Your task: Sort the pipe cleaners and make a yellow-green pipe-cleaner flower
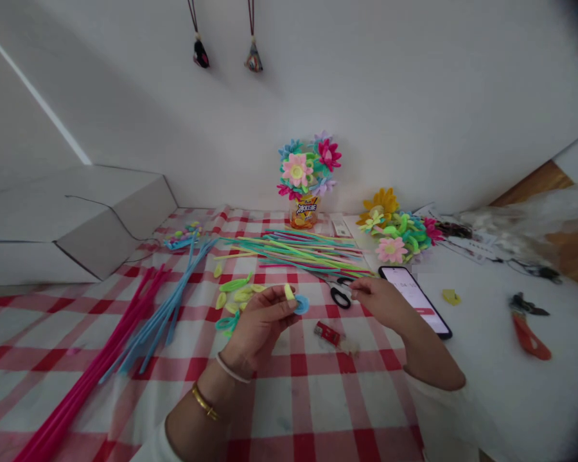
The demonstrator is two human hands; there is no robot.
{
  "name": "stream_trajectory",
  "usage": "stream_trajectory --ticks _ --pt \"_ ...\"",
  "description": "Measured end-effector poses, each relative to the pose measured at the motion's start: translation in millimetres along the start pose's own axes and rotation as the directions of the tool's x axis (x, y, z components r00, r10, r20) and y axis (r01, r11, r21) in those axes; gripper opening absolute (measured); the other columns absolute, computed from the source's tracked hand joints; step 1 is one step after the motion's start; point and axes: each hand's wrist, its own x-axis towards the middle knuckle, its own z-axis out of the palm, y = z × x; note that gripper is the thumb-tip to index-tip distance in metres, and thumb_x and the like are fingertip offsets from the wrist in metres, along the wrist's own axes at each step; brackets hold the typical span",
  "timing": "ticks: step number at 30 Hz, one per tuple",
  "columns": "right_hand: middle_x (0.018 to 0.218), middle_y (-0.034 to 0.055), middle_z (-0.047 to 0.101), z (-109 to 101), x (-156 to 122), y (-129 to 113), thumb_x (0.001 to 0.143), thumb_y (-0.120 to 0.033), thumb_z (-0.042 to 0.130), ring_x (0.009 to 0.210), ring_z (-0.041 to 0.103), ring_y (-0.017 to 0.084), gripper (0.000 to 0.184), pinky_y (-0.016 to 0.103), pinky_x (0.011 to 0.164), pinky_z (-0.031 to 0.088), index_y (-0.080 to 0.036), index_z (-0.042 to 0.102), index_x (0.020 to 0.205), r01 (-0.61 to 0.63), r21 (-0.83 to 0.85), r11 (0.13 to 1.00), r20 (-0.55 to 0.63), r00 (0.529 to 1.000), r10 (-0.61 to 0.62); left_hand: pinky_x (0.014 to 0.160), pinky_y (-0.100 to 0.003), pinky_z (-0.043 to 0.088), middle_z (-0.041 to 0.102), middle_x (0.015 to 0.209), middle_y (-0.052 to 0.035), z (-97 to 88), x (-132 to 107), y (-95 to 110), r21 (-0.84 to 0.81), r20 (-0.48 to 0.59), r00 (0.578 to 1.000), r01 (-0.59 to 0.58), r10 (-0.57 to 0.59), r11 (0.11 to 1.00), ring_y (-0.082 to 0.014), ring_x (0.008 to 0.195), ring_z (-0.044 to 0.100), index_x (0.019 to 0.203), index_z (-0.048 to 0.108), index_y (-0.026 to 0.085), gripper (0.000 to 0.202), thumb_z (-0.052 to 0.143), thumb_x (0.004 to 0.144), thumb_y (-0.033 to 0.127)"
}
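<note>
Two bare hands above the red-checked cloth [318,398], nearest of everything. Left hand [260,324], with a gold bangle [205,403] and a pale bangle [232,370] at the wrist, raised off the cloth with fingers curled together, pinching a small yellow loop [289,292] and a blue coil [301,304] of pipe cleaner at the fingertips. Right hand [383,301] just right of that coil, palm down, fingers drawn together and reaching onto the handles of black scissors [341,292]; whether gripping or only touching, cannot tell.

Between the hands and slightly nearer on the cloth, a small red packet [327,332]. Left of the left hand, a scatter of yellow and green loops [236,294], touching the cloth. Farther left, a bundle of blue stems [168,308] beside a bundle of pink stems [91,378], both running diagonally across the cloth.

Right of the scissors, off the cloth's edge on the white surface [510,398], a phone [417,300] with lit screen, partly under the right hand. Well right of the phone, a small yellow piece [451,296] and orange-handled pliers [527,327].

Beyond the scissors, a mixed pile of coloured stems [303,251]. Behind that pile, a jar of finished flowers [308,176] against the wall, with a lying bunch of flowers [397,228] to its right. Far left of the pile, a white box [72,218]. High on the wall above the jar, two hanging ornaments [226,56].
</note>
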Motion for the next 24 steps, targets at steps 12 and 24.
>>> stream_trajectory --ticks 12,24 --pt "0.074 -0.0027 0.053 43 -20 -43 0.066 -0.029 0.072 0.068 0.048 0.011 0.018 0.026 0.067 0.041 -0.021 0.060 0.077 -0.057 0.881 0.470 0.142 0.979 -0.147 0.062 -0.021 0.042 0.061 0.068 0.0004 7.9 -7 0 -0.009 0.172 0.985 0.001 0.000 1.000 -0.0087 0.063 0.056 0.075 0.064 0.014 0.015 0.073 0.064 0.009" --pt "0.093 0.0009 0.059 46 -27 -51 0.069 -0.031 0.069 0.079 0.055 0.014 0.014 0.029 0.073 0.046 -0.022 0.061 0.075 0.004 0.861 0.509 0.120 0.970 -0.210 0.065 -0.025 0.042 0.064 0.077 -0.0024 7.8 -10 -1 -0.056 0.228 0.973 0.057 -0.043 0.997 -0.0119 0.068 0.057 0.075 0.066 0.015 0.014 0.072 0.063 0.011"
